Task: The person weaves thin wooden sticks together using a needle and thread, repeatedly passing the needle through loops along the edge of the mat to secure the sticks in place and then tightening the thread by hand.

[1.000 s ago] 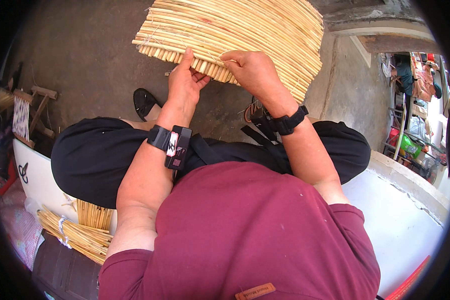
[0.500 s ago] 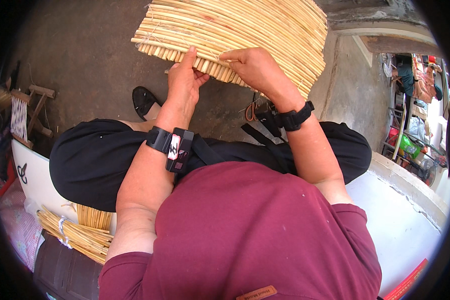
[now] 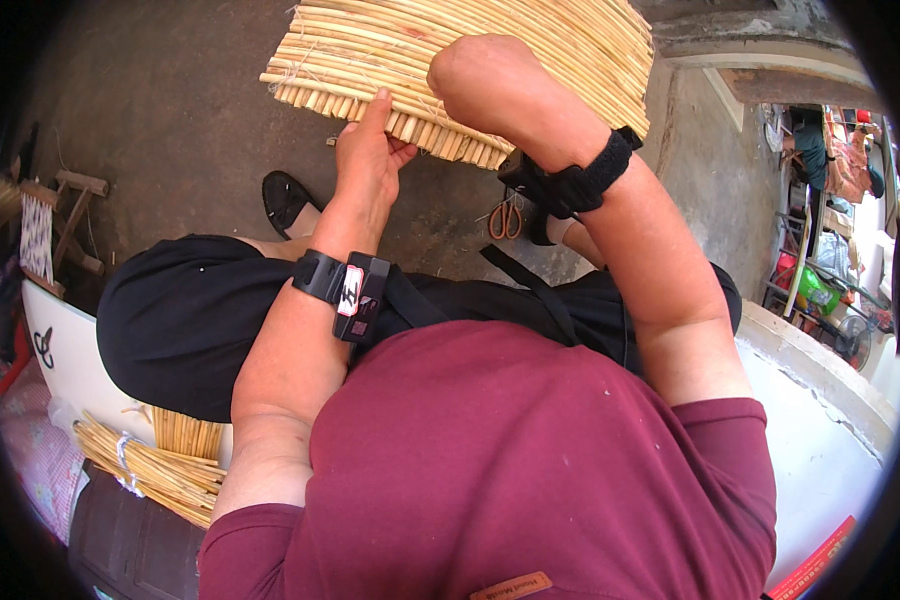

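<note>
While gripping the near edge of a reed mat (image 3: 370, 40) with the left hand (image 3: 365, 155), lays the thumb over the upper face and curls the fingers beneath, nearly closed. Holds the right hand (image 3: 482, 80) over the mat's near side, with back turned to the camera; with its fingers out of sight, cannot tell how far open, nor what, if anything, gripped. Located mat ahead of the knees (image 3: 160, 310), running past the upper edge of view. Noted orange-handled scissors (image 3: 507, 220) on the floor (image 3: 170, 120) and tied reeds (image 3: 155, 468) at lower left.
</note>
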The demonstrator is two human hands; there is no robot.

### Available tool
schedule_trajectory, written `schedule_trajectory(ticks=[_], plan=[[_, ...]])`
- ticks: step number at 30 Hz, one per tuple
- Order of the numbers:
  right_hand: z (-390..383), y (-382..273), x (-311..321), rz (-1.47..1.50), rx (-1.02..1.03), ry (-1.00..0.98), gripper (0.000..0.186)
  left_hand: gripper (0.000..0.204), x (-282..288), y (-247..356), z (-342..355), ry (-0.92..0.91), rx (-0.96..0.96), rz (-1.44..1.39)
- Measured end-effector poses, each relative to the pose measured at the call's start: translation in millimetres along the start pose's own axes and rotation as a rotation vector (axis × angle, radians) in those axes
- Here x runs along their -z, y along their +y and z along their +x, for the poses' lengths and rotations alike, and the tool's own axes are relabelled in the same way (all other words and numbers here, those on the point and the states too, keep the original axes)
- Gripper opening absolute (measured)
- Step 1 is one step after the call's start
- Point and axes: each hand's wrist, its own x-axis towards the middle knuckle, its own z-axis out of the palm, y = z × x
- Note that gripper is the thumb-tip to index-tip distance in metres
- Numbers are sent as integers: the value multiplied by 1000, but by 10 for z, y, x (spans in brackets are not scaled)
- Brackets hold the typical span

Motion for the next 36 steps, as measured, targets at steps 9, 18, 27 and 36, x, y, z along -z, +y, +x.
schedule_trajectory(ticks=[9,18,27,36], plan=[[93,-99,74,-128,80,-20,14,29,-42,-25,4,62,-8,-82],[184,-131,5,-207,93,-61,13,28,-20,-31,7,19,14,-82],[113,-241,-119,-197,166,8,12,25,-29,-58,27,65,-10,-102],[95,-108,-13,-207,245,8,13,28,-9,-54,-12,38,-24,-69]])
